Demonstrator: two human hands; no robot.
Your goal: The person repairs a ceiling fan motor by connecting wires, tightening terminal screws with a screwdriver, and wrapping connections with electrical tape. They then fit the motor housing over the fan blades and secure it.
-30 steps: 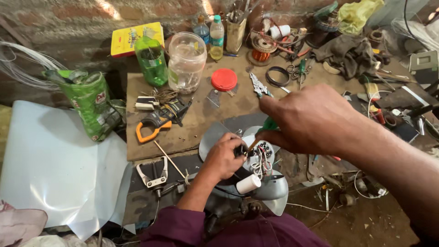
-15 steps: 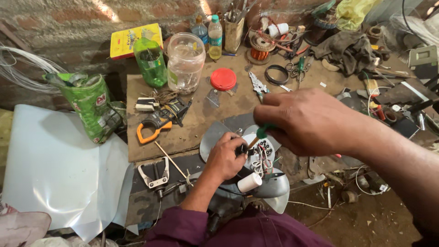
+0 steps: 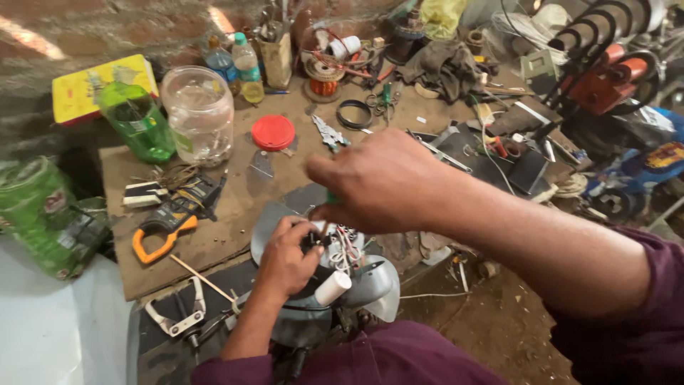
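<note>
The grey metal fan motor housing sits at 6 o'clock, overhanging the near edge of the wooden surface, almost in the person's lap. The left hand comes in from 7 o'clock, fingers curled tight on a small black part among the red and white wires at the housing's open top. The right hand crosses from 3 o'clock, fingers clamped on a green-handled screwdriver whose thin shaft points down into the wiring. A white cylindrical capacitor lies on the housing just beside the left wrist.

Open room is scarce: an orange-jawed clamp meter lies at 9 o'clock, a red plastic lid and a clear plastic jar at 11 o'clock. Cut green bottles stand at 10 o'clock. The far edge at 12 o'clock is crowded with wire spools, rags and tools against a rough brick wall.
</note>
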